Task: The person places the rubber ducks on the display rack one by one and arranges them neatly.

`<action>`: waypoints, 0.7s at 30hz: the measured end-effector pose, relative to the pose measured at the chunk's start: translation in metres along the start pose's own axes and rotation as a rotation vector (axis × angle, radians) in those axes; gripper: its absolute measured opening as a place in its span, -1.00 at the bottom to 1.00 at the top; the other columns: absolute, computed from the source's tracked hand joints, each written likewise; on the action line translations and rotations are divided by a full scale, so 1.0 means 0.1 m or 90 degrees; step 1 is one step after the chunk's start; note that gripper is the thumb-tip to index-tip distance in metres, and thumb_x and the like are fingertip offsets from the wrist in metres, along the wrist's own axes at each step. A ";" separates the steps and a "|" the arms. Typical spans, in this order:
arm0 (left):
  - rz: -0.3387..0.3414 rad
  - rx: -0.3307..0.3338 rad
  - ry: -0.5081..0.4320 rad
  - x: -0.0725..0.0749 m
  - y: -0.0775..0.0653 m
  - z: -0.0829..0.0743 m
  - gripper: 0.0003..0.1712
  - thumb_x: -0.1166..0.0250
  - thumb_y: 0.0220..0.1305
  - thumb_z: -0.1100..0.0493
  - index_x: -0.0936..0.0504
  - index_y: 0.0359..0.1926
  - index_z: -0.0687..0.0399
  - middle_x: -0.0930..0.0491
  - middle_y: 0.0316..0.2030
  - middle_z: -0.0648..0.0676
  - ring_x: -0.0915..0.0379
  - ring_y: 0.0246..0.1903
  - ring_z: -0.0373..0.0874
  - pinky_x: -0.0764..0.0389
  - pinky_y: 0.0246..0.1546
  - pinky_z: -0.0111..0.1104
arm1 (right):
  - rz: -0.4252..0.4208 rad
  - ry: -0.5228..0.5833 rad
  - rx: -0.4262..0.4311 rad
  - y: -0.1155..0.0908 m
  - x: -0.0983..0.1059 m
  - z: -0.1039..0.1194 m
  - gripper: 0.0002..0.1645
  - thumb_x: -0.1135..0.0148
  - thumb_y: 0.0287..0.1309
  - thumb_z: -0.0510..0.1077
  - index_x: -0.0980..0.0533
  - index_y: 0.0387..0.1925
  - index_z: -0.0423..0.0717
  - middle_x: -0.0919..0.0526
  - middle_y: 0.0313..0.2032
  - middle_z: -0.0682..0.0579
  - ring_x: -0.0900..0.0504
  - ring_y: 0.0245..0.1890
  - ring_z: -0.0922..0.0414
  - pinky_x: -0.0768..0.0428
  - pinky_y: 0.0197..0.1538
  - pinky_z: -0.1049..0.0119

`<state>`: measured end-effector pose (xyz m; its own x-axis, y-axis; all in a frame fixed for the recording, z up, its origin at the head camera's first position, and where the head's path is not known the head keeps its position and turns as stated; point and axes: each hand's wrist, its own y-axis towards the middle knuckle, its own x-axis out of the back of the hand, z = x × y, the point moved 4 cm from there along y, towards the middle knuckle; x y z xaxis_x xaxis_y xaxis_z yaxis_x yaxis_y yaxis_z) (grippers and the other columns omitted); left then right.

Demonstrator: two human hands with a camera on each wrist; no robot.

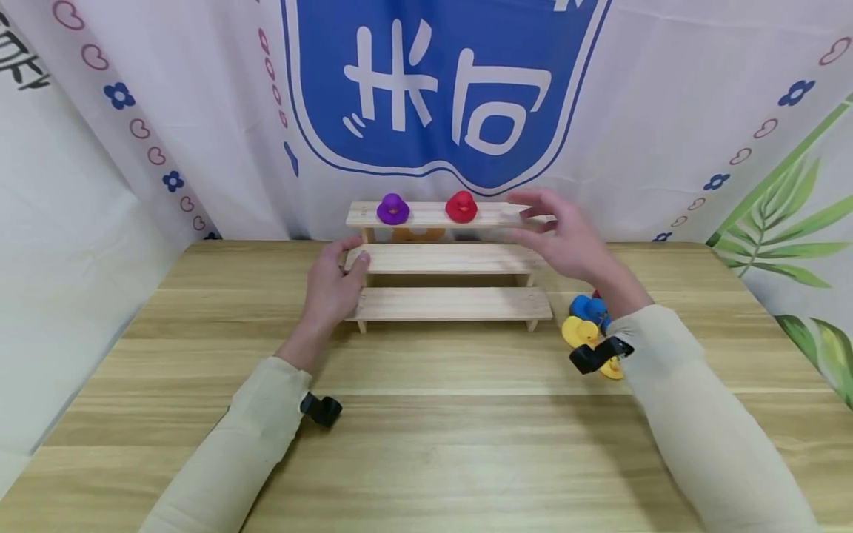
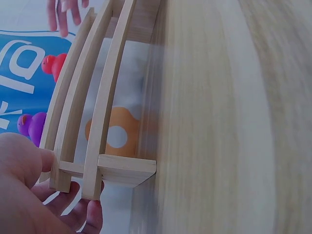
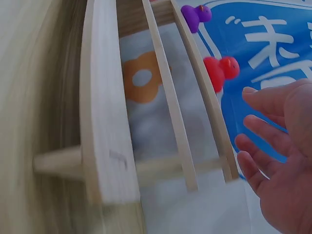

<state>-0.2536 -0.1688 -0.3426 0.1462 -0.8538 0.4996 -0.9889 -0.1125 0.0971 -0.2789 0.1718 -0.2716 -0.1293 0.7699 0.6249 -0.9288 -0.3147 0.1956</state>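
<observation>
A three-step wooden shelf stands on the table in the head view. On its top step sit a purple rubber duck and, further right, a red rubber duck. My left hand grips the shelf's left end, thumb on the middle step. In the left wrist view its fingertips curl around the ends of the steps. My right hand is by the right end of the top step, fingers loosely bent and apart, holding nothing. The right wrist view shows that palm beside the red duck.
On the table right of the shelf, partly behind my right wrist, lie several more rubber ducks, among them a blue duck and a yellow duck. A white printed cloth with a blue emblem hangs behind the shelf.
</observation>
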 end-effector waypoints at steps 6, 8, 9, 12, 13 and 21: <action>-0.001 0.002 0.004 0.00 0.00 0.00 -0.45 -0.13 0.63 0.02 -0.42 0.52 0.02 -0.34 0.53 0.19 -0.52 -0.45 -0.15 -0.56 -0.51 -0.42 | -0.030 -0.011 -0.001 -0.23 0.19 -0.15 -0.36 -0.33 0.45 -0.14 -0.41 0.49 0.03 -0.51 0.45 0.00 -0.52 0.36 -0.04 -0.53 0.31 0.17; 0.000 0.002 0.002 0.00 0.00 0.00 -0.45 -0.14 0.63 0.02 -0.43 0.52 0.02 -0.34 0.53 0.19 -0.53 -0.45 -0.16 -0.56 -0.51 -0.42 | -0.041 -0.017 -0.005 -0.31 0.24 -0.20 -0.36 -0.33 0.46 -0.12 -0.42 0.49 0.04 -0.52 0.44 0.01 -0.53 0.36 -0.04 -0.52 0.25 0.36; 0.000 0.004 0.000 0.00 0.00 0.00 -0.45 -0.14 0.63 0.02 -0.43 0.52 0.02 -0.34 0.53 0.19 -0.53 -0.46 -0.16 -0.56 -0.52 -0.42 | -0.045 -0.019 -0.007 -0.35 0.26 -0.23 -0.37 -0.33 0.46 -0.12 -0.42 0.48 0.04 -0.53 0.44 0.01 -0.54 0.35 -0.04 -0.51 0.22 0.43; 0.000 0.006 -0.001 0.00 0.00 0.00 -0.45 -0.14 0.63 0.02 -0.42 0.52 0.01 -0.35 0.52 0.19 -0.52 -0.45 -0.17 -0.56 -0.52 -0.42 | -0.056 -0.020 -0.013 -0.46 0.33 -0.30 -0.38 -0.33 0.46 -0.11 -0.43 0.47 0.04 -0.54 0.43 0.01 -0.54 0.33 -0.02 -0.49 0.15 0.58; 0.000 0.007 -0.001 0.00 0.00 0.00 -0.45 -0.15 0.62 0.02 -0.43 0.52 0.01 -0.35 0.52 0.19 -0.53 -0.45 -0.17 -0.57 -0.52 -0.42 | -0.060 -0.022 -0.017 -0.50 0.35 -0.33 -0.38 -0.33 0.46 -0.10 -0.44 0.47 0.05 -0.54 0.42 0.01 -0.55 0.32 -0.01 -0.49 0.14 0.59; 0.001 0.015 -0.002 0.00 0.00 -0.01 -0.45 -0.15 0.63 0.02 -0.42 0.53 -0.01 -0.38 0.49 0.18 -0.49 -0.47 -0.19 -0.54 -0.54 -0.42 | -0.079 -0.034 -0.058 -0.76 0.50 -0.57 -0.38 -0.34 0.45 -0.04 -0.43 0.46 0.11 -0.56 0.40 0.00 -0.53 0.27 0.10 -0.48 0.09 0.68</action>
<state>-0.2537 -0.1681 -0.3418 0.1450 -0.8558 0.4966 -0.9894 -0.1232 0.0767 -0.2346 0.2659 -0.2981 0.0056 0.7683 0.6401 -0.9645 -0.1650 0.2064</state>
